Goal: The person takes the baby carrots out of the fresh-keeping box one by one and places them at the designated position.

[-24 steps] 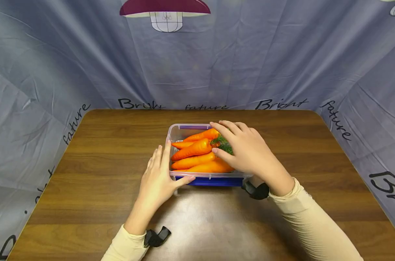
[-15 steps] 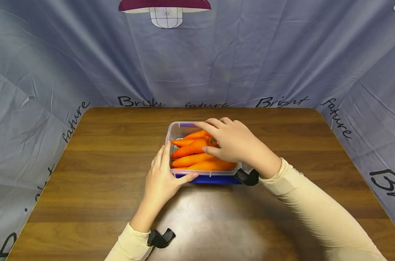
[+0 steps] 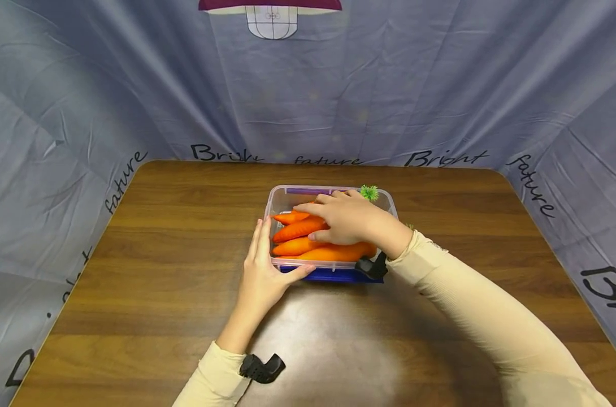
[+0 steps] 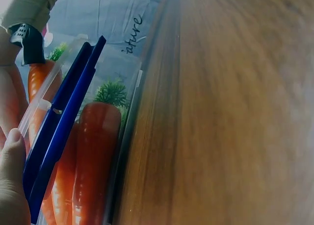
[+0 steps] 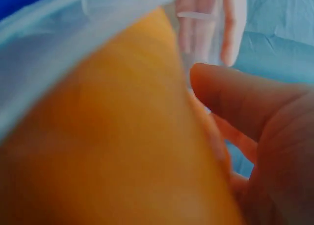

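Note:
Several orange carrots (image 3: 293, 246) lie side by side in a clear plastic food box (image 3: 393, 210). A blue latch flap (image 3: 338, 275) runs along the front of the box. My left hand (image 3: 264, 282) spans the near left corner, straight fingers against the left wall and thumb across the front rim. In the left wrist view the thumb (image 4: 12, 159) touches the box's side by the blue flap. My right hand (image 3: 346, 217) lies over the carrots, thumb and fingers spread apart. A large carrot (image 5: 113, 127) fills much of the right wrist view beside the thumb. The palm side is hidden.
A green leafy tuft (image 3: 369, 193) shows at the far right rim of the box. The box stands on a brown wooden table (image 3: 176, 237). A grey-blue curtain (image 3: 338, 102) with printed lettering surrounds the table. A black band (image 3: 262, 368) sits at the left wrist.
My right hand has moved left and lower over the carrots, covering more of them. The green tuft has come into sight behind it. My left hand stays at the box's corner.

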A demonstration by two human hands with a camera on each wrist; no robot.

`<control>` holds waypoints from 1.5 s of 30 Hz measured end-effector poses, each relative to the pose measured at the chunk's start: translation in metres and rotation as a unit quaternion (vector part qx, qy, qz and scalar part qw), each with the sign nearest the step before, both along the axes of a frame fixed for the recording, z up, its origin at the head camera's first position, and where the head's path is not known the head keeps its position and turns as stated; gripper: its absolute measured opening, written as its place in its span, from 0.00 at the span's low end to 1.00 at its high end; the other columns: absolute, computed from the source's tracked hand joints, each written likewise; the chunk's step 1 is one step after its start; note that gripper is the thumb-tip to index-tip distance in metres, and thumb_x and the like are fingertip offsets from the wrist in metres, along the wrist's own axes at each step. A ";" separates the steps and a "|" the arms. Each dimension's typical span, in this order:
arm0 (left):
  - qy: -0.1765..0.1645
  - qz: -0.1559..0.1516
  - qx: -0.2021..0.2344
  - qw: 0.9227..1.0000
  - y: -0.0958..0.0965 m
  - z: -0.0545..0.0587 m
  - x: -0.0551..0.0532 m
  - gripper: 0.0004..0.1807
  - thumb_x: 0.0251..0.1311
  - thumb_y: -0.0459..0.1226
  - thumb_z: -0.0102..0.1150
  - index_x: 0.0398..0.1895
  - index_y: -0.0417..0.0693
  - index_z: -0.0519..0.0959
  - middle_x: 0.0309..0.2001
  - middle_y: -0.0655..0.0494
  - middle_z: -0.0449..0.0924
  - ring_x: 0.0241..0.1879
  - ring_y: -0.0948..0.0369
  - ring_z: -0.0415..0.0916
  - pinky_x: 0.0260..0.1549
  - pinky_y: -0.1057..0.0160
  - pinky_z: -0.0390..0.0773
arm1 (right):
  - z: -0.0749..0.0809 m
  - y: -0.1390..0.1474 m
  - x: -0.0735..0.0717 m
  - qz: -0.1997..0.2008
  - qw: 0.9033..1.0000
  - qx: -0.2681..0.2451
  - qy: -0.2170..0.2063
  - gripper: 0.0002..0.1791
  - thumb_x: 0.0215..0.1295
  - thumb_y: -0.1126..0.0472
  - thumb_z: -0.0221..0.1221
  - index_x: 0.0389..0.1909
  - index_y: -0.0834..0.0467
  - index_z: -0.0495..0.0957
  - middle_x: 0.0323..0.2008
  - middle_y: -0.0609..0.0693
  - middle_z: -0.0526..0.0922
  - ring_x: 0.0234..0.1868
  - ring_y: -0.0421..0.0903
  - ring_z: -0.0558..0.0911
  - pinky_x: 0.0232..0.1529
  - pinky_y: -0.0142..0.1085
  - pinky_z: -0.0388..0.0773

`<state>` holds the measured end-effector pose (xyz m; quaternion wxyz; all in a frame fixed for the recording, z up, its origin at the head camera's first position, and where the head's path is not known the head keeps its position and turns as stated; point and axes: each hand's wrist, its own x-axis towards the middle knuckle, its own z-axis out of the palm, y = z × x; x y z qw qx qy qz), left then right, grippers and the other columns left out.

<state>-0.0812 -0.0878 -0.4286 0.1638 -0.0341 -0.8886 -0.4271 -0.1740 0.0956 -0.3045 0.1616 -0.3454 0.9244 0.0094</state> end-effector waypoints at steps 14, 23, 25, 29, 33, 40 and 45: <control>0.009 0.007 0.022 1.000 0.005 -0.003 0.001 0.67 0.37 0.66 0.75 0.79 0.54 0.52 0.79 0.48 0.52 0.73 0.44 0.59 0.66 0.40 0.67 | -0.010 0.008 -0.002 0.061 0.997 -0.021 0.047 0.29 0.71 0.44 0.57 0.72 0.35 0.65 0.54 0.51 0.77 0.53 0.55 0.75 0.58 0.52 0.72; 0.019 0.005 0.029 0.999 0.004 -0.003 0.003 0.66 0.37 0.63 0.77 0.79 0.56 0.51 0.77 0.44 0.54 0.73 0.45 0.60 0.67 0.42 0.67 | -0.008 0.021 0.002 0.066 0.992 -0.078 0.075 0.27 0.70 0.46 0.57 0.70 0.40 0.70 0.47 0.51 0.79 0.47 0.52 0.77 0.48 0.46 0.76; 0.020 0.001 0.032 0.999 0.004 -0.003 0.003 0.66 0.37 0.62 0.78 0.79 0.55 0.52 0.78 0.44 0.53 0.73 0.44 0.60 0.67 0.42 0.67 | -0.005 0.024 0.003 0.055 0.992 -0.082 0.080 0.27 0.70 0.46 0.57 0.69 0.42 0.71 0.47 0.52 0.79 0.47 0.53 0.78 0.50 0.47 0.77; 0.029 -0.009 0.040 0.999 0.003 -0.006 0.004 0.66 0.37 0.60 0.79 0.79 0.53 0.52 0.78 0.46 0.52 0.74 0.44 0.59 0.68 0.41 0.66 | 0.002 0.032 0.007 0.035 0.991 -0.084 0.103 0.26 0.69 0.46 0.58 0.67 0.44 0.73 0.48 0.53 0.79 0.48 0.54 0.79 0.50 0.49 0.78; 0.035 -0.017 0.042 0.998 0.003 -0.008 0.004 0.65 0.38 0.58 0.80 0.79 0.53 0.52 0.78 0.47 0.51 0.74 0.45 0.58 0.68 0.41 0.65 | 0.011 0.045 0.014 0.012 0.988 -0.093 0.126 0.26 0.69 0.46 0.58 0.66 0.44 0.74 0.43 0.50 0.77 0.40 0.51 0.77 0.42 0.46 0.77; 0.039 -0.017 0.054 0.998 0.004 -0.012 0.005 0.64 0.39 0.55 0.80 0.79 0.55 0.52 0.78 0.47 0.52 0.75 0.47 0.56 0.68 0.39 0.65 | 0.026 0.075 0.021 -0.051 0.978 -0.128 0.155 0.28 0.69 0.44 0.57 0.69 0.44 0.71 0.35 0.47 0.70 0.32 0.46 0.69 0.31 0.38 0.67; 0.053 -0.015 0.058 0.997 0.005 -0.014 0.006 0.64 0.39 0.54 0.81 0.79 0.52 0.53 0.78 0.48 0.53 0.77 0.51 0.53 0.69 0.41 0.64 | 0.031 0.102 0.022 -0.125 0.966 -0.150 0.170 0.28 0.71 0.42 0.55 0.70 0.42 0.69 0.36 0.48 0.71 0.31 0.47 0.70 0.28 0.37 0.67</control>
